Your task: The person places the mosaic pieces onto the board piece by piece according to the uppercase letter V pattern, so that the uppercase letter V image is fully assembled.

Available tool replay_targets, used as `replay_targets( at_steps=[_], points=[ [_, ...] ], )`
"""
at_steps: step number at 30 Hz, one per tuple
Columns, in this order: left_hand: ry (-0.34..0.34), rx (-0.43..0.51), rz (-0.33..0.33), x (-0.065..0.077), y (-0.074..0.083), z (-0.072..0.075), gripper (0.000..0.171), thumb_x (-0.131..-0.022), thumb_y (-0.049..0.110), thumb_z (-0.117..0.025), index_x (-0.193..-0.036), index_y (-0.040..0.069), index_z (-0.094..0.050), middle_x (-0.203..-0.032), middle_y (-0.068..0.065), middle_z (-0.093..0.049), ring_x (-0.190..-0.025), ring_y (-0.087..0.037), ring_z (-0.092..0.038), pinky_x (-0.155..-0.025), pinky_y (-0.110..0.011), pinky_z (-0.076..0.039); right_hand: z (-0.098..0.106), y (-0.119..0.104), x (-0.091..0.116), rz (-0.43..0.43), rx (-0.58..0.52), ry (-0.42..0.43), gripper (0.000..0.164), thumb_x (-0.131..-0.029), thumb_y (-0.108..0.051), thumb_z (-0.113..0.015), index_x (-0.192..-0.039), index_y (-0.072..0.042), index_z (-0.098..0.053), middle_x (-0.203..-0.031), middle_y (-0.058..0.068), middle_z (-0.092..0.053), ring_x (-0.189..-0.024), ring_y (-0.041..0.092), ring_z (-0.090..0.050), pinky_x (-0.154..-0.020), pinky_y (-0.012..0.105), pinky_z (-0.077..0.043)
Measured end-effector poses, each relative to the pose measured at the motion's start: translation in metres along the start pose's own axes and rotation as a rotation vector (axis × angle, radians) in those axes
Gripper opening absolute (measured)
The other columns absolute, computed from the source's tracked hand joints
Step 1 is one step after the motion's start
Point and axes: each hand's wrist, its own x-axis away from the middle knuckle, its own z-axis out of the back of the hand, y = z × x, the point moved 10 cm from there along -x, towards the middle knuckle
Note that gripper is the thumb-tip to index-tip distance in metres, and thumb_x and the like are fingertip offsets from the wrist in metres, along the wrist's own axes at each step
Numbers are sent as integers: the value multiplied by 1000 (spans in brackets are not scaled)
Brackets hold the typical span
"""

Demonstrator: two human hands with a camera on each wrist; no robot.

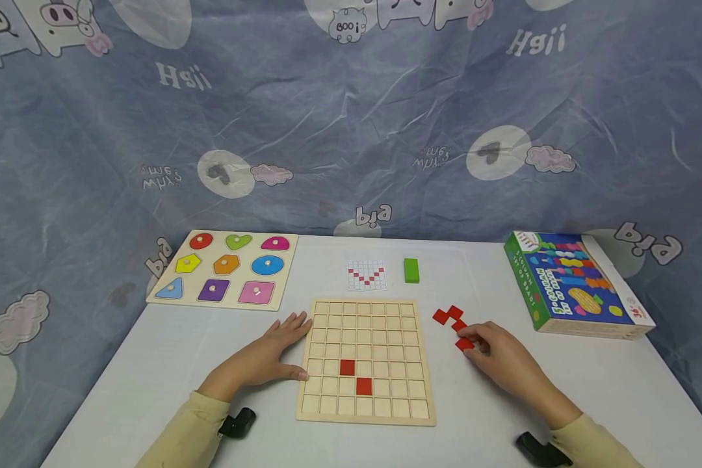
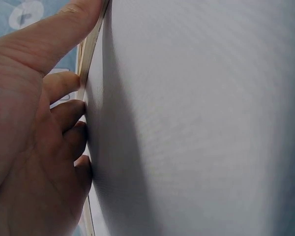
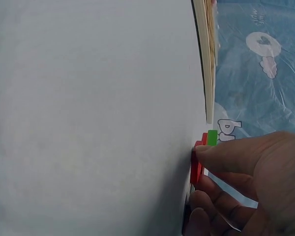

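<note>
A wooden grid board (image 1: 364,419) lies in front of me with two red square tiles, an upper-left one (image 1: 348,368) and a lower-right one (image 1: 364,387), set in its cells. My left hand (image 1: 269,354) rests at the board's left edge, fingers spread and thumb touching the frame. To the right of the board, my right hand (image 1: 503,361) pinches a red square tile (image 1: 465,344) between thumb and fingers; the right wrist view shows this tile (image 3: 195,164) tilted on its edge. Several loose red tiles (image 1: 441,316) lie just beyond those fingertips.
Behind the board are a small pattern card (image 1: 367,275) with red squares in a V and a green block (image 1: 411,270). A shape puzzle board (image 1: 190,286) with knobbed pieces lies at back left. A colourful box (image 1: 579,286) stands at back right, against a blue patterned cloth (image 1: 351,130).
</note>
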Motion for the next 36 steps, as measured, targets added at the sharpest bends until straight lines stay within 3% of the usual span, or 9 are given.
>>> replay_targets(
  at_steps=[29,36],
  points=[
    [6,-12,23,-1,-3,-1,105,-77,51,-84,-160,12,-34,-168,-9,-21,-156,-31,-12,-127,-50,-9,-6,-9,0,7,-22,-31,31,-85,-5,-79,-114,-10,-72,-91,-1,-59,-81,16,-52,-65,26,-48],
    [5,-1,29,-2,-2,0,105,-76,51,-84,-160,12,-34,-168,-9,-22,-156,-32,-12,-127,-51,-9,-9,-11,0,30,-15,-61,30,-86,-5,-79,-114,-13,-70,-83,-4,-55,-76,15,-50,-60,24,-44]
  ],
)
